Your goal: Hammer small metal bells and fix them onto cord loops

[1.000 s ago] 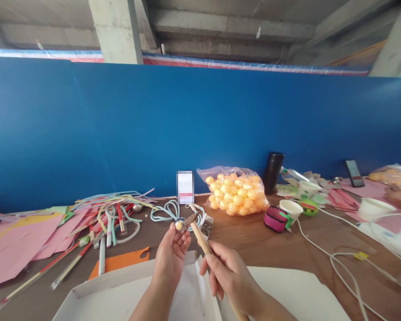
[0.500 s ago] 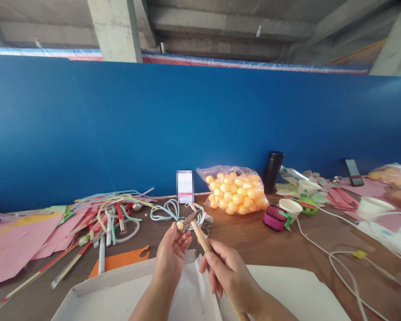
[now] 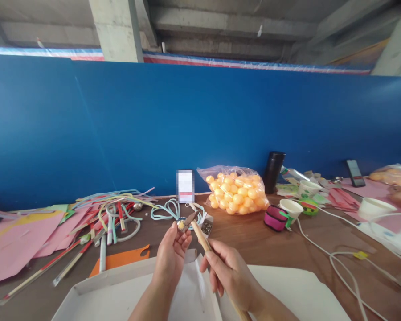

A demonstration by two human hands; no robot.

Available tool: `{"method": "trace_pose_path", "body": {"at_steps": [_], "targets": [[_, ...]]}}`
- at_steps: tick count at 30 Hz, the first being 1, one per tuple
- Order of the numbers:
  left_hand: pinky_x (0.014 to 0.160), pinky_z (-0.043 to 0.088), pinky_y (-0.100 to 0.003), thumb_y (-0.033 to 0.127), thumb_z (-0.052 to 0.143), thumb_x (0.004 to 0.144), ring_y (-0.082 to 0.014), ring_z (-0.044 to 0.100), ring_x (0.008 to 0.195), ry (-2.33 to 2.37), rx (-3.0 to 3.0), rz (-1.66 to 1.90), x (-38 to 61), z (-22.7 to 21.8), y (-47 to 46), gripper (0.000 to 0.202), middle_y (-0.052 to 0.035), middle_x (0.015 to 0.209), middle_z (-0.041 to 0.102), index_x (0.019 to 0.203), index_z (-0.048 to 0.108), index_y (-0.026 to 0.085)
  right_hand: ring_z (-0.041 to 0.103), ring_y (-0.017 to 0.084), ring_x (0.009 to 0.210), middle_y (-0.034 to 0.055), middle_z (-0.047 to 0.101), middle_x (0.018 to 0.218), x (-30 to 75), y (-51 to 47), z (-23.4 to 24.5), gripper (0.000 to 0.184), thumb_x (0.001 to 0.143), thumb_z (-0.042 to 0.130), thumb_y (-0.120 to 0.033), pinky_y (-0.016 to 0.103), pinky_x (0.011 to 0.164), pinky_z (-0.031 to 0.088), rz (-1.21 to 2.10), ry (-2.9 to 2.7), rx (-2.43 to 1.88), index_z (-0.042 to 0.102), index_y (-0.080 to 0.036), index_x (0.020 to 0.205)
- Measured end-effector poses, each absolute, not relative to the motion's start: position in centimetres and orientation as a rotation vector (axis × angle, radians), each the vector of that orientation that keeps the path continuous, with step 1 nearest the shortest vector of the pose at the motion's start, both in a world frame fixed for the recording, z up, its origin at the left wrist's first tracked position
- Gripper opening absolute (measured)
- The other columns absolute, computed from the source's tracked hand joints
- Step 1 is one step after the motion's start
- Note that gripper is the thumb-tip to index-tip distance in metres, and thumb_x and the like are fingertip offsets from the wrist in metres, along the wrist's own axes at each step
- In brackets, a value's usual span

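Observation:
My left hand (image 3: pixel 171 254) is raised over the table and pinches a small round silvery piece with a yellow centre (image 3: pixel 180 224) at its fingertips. My right hand (image 3: pixel 227 273) is closed round the wooden handle of a small tool (image 3: pixel 200 236). The tool's dark metal tip touches the small round piece. Both hands are above a white open cardboard box (image 3: pixel 96 290) at the near edge.
On the brown table (image 3: pixel 254 236) lie pink paper sheets (image 3: pixel 16 236), coloured straws and tubes (image 3: pixel 110 214), an orange paper scrap (image 3: pixel 120 260), a bag of orange balls (image 3: pixel 235 191), a black bottle (image 3: pixel 274 171), paper cups (image 3: pixel 290 208), a magenta pouch (image 3: pixel 274 218) and white cables (image 3: pixel 341 258). A blue wall (image 3: pixel 187 125) stands behind.
None apart from a slight shift of the view; both hands keep their hold and stay in place.

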State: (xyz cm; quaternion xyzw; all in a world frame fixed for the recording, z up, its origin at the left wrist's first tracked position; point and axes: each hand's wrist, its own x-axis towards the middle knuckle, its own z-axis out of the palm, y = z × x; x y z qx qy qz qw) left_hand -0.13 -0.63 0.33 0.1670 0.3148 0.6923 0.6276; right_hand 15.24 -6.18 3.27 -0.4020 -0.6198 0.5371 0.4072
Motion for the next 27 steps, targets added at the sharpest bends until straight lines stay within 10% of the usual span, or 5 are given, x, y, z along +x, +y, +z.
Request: {"method": "trace_pose_path", "body": {"at_steps": [27], "targets": [[0.064, 0.053, -0.023, 0.021, 0.065, 0.076, -0.0124, 0.062, 0.065, 0.708, 0.402, 1.630, -0.03, 0.20, -0.52, 0.011, -0.0054, 0.074, 0.063, 0.081, 0.060, 0.012, 0.045, 0.004, 0.039, 0.0021, 0.062, 0.075, 15.41, -6.35, 2.92, 0.034, 0.092, 0.038, -0.045, 0.016, 0.036, 0.032, 1.278, -1.566, -1.000, 0.054, -0.016, 0.100]]}}
